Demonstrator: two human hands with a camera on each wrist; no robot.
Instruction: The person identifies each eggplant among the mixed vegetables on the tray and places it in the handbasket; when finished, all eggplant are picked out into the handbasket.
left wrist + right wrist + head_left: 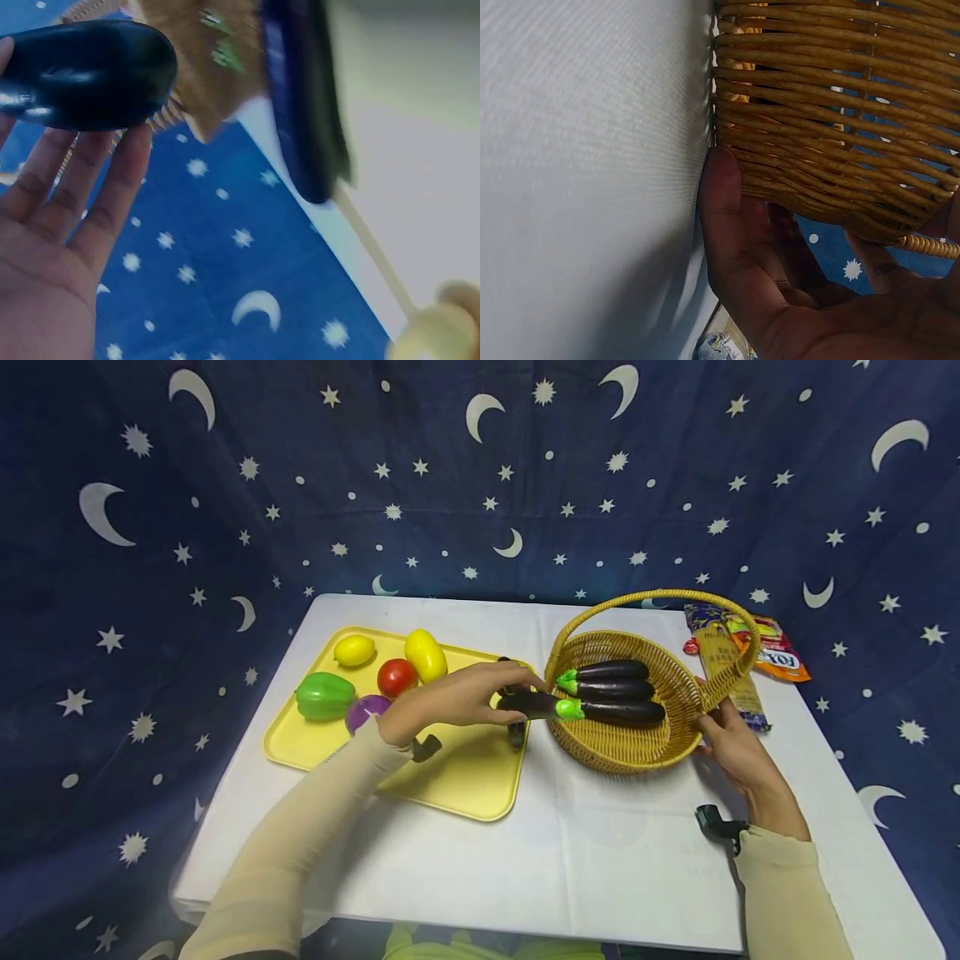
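Note:
My left hand (480, 693) grips a dark eggplant (90, 75) by its body, between the yellow tray (450, 789) and the wicker basket (600, 760), close to the basket's left rim. Several dark eggplants (622, 712) with green caps show in the basket. On the tray's right side lies another dark eggplant (516, 732), partly hidden by the left hand; the left wrist view shows a dark eggplant (304, 105) there too. My right hand (738, 747) holds the basket's right side, its fingers (724, 184) against the woven wall near the tablecloth.
A lemon (354, 650), red tomato (397, 678), yellow mango-shaped fruit (425, 656), green pepper-like vegetable (325, 696) and round purple vegetable (363, 712) lie on the tray. Behind the basket's right side are a noodle-like packet (716, 652) and an orange-red snack bag (780, 652). The basket handle (660, 595) arches upright.

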